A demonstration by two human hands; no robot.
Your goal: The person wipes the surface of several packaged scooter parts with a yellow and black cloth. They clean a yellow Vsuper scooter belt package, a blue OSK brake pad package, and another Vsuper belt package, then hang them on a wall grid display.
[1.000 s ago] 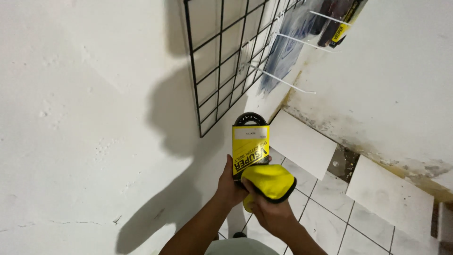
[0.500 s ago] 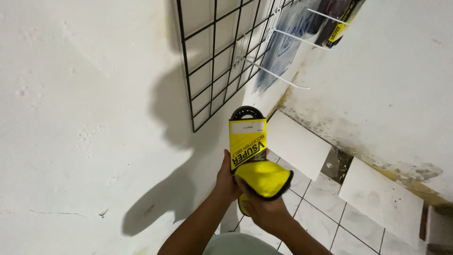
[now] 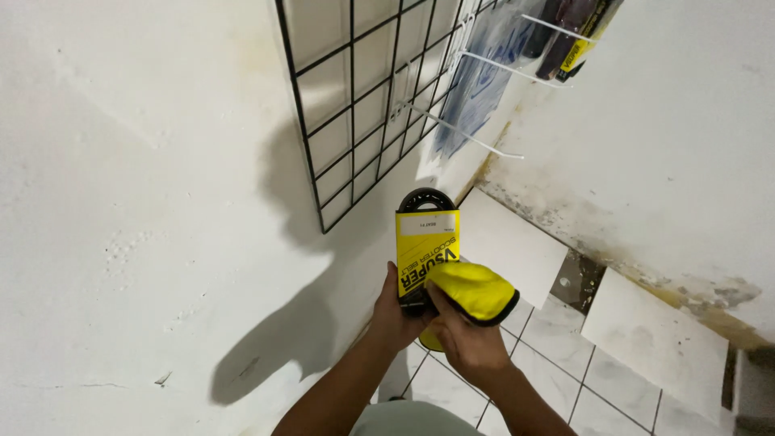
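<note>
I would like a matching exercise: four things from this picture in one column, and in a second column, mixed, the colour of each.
Things:
1. cloth under the right hand
2. belt loop atop the sleeve in the left hand
3. hook on the wire grid
4. floor tiles

Colours:
A. black
B. white metal
C. yellow
D. pale grey marbled

Pairs: 1-C, 2-A, 3-B, 4-D

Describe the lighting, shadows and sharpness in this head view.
Head view: hard light from the right throws a dark shadow of the arms onto the white wall; the wire grid panel casts one too. The yellow-sleeved belt, yellow cloth, left hand and right hand are sharp; no glare, and the frame is tilted.
</note>
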